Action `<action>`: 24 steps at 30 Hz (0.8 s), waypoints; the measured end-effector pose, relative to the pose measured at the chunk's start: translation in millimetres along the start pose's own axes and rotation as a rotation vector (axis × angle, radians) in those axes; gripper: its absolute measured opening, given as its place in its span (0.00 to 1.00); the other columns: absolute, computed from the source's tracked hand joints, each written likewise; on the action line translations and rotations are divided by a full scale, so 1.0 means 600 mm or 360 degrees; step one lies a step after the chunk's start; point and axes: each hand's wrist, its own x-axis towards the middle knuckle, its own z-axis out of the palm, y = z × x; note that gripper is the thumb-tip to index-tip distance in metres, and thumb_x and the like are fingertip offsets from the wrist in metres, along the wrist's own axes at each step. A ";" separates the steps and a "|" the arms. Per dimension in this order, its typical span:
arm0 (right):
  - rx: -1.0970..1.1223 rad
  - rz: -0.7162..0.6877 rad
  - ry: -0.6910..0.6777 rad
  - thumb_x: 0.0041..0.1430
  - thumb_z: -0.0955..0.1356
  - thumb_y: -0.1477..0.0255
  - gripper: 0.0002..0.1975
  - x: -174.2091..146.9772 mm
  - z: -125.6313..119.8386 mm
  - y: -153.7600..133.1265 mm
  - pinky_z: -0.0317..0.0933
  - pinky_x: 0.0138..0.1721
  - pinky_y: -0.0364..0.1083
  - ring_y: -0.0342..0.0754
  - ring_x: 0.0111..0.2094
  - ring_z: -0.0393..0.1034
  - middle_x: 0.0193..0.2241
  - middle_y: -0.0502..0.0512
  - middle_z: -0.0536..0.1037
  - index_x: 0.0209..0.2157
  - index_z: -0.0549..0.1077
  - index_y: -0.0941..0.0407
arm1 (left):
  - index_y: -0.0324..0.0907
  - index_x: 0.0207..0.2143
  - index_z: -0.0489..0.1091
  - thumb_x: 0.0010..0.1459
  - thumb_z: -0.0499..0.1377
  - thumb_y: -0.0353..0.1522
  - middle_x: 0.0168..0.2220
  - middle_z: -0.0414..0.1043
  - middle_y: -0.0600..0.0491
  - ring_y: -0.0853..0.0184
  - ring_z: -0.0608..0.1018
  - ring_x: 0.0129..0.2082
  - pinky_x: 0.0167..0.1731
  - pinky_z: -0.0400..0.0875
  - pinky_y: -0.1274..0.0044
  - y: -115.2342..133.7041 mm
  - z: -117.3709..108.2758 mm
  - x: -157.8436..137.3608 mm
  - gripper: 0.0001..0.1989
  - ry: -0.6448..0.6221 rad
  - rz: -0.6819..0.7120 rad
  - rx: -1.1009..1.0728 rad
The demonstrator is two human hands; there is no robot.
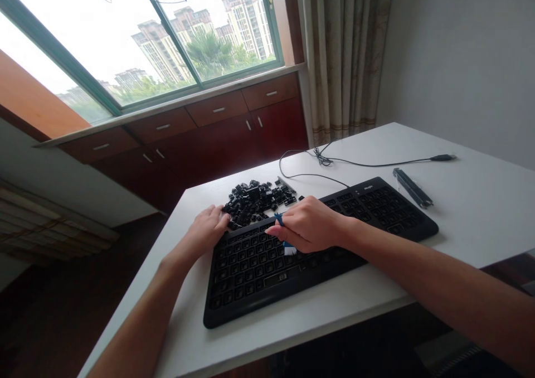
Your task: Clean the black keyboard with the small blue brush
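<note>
While both hands work at the keyboard, the scene reads so:
Right hand [311, 224]: grip closed on a small blue tool [287, 246], tip at the keys.
Left hand [207, 230]: flat, grip loose, holding nothing, steadying the black keyboard's [376, 208] far-left corner.
Keycap pile [257, 199]: just beyond the keyboard.
Counter [480, 199]: white; USB cable [376, 163] and black bar [412, 188] lie further right.

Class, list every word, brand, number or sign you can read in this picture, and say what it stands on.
Nothing can be read for certain.
Keyboard: a small pale brand mark at its top edge, too blurred to read.
Removed keycaps in the pile on the table: legends too small to read.
Blue tool in the right hand: no visible text.
</note>
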 end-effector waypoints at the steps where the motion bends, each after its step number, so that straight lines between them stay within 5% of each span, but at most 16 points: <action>1: 0.0000 -0.0001 0.0008 0.72 0.56 0.59 0.28 0.000 0.000 0.000 0.41 0.23 0.43 0.37 0.18 0.55 0.16 0.46 0.66 0.20 0.64 0.58 | 0.32 0.51 0.71 0.65 0.45 0.31 0.60 0.65 0.33 0.46 0.65 0.63 0.60 0.60 0.57 0.000 0.000 0.000 0.20 0.0008 0.0008 0.0005; 9: -0.0049 -0.0022 0.0012 0.72 0.56 0.60 0.27 0.000 0.001 0.000 0.41 0.23 0.44 0.37 0.18 0.56 0.17 0.47 0.68 0.21 0.66 0.58 | 0.38 0.49 0.72 0.64 0.47 0.31 0.58 0.68 0.40 0.49 0.65 0.62 0.60 0.60 0.56 -0.005 0.010 -0.003 0.18 0.0074 0.0019 -0.0055; 24: -0.0027 -0.0038 0.0018 0.71 0.57 0.60 0.27 0.000 0.000 0.000 0.41 0.23 0.43 0.37 0.18 0.55 0.16 0.47 0.67 0.20 0.66 0.58 | 0.35 0.52 0.70 0.62 0.48 0.33 0.59 0.67 0.37 0.48 0.64 0.63 0.60 0.61 0.57 -0.003 -0.001 0.004 0.20 0.0004 -0.0149 -0.0276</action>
